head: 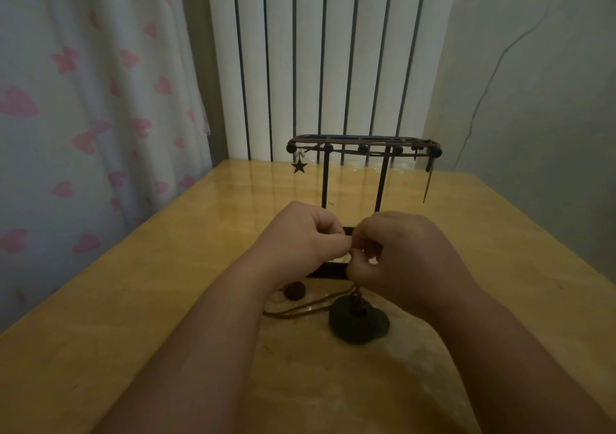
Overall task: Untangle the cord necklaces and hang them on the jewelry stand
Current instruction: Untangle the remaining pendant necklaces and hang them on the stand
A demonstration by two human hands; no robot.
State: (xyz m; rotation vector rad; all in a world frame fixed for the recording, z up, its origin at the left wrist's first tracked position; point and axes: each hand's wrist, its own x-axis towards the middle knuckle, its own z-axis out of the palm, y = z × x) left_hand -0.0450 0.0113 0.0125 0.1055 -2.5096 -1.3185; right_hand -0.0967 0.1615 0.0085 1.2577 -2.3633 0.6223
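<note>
**Two hands work at a knotted cord in front of a jewelry stand**

A person's right hand (403,260) and left hand (300,237) meet knuckle to knuckle above a glossy, honey-coloured wooden table (160,287). Both are curled tight. The right grip is closed on a thin brown cord (310,307), which drops from under the fingers to a flat, round, dark disc pendant (358,325) lying on the table just below. The left grip pinches at the same point, thumb tip against the right hand's fingertips, and the cord between them is mostly hidden. From the disc the cord trails left in a loose loop across the table, near a small, dark, rough-surfaced bead (294,290) just beside the left wrist.

Just behind the hands stands the jewelry stand (325,180), thin black metal with two upright rods on a rectangular base and a long oval top rail studded with round knobs. Brown cords are already draped along the rail. A dark star charm (299,166) hangs below small pale shells at its left end, and a long, slender, pointed pendant (427,183) hangs from its right end.

Behind the table rise a white ribbed radiator (283,60), a pale curtain (83,100) printed with pink hearts on the left, and a plain grey wall (540,117) on the right with a thin wire running down it.
</note>
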